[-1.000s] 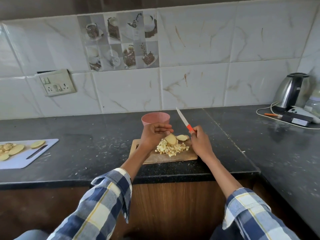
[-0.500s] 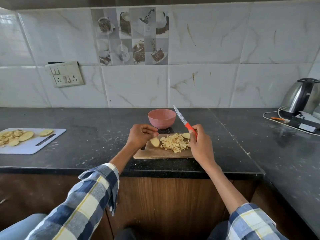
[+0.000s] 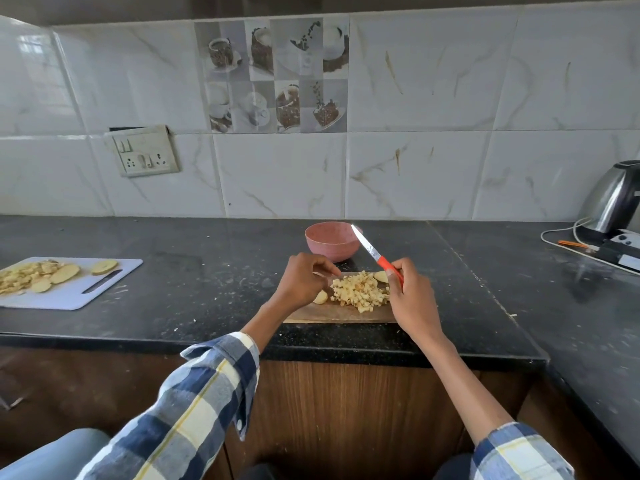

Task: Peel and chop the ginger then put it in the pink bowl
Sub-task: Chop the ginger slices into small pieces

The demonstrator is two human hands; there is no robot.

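Note:
A wooden cutting board (image 3: 311,317) lies near the front edge of the black counter. It carries a pile of chopped ginger (image 3: 360,293). One ginger slice (image 3: 321,298) lies on the board's left part, and another slice (image 3: 380,276) lies at the pile's far right. My left hand (image 3: 303,282) hovers over the left slice with loosely curled fingers, its index fingertip by the pile. My right hand (image 3: 412,301) grips the red handle of a knife (image 3: 375,255), whose blade points up and left over the rim of the pink bowl (image 3: 331,249). The bowl stands just behind the board.
A white cutting board (image 3: 114,271) with pale slices and a dark knife sits at the far left. At the right stand a steel kettle (image 3: 614,199), a cable and small devices (image 3: 623,252). A wall socket (image 3: 143,155) is behind, with bare counter between the boards.
My left hand came down from above the pile with the ginger slice, which now lies on the board's left part. The knife stays raised in my right hand.

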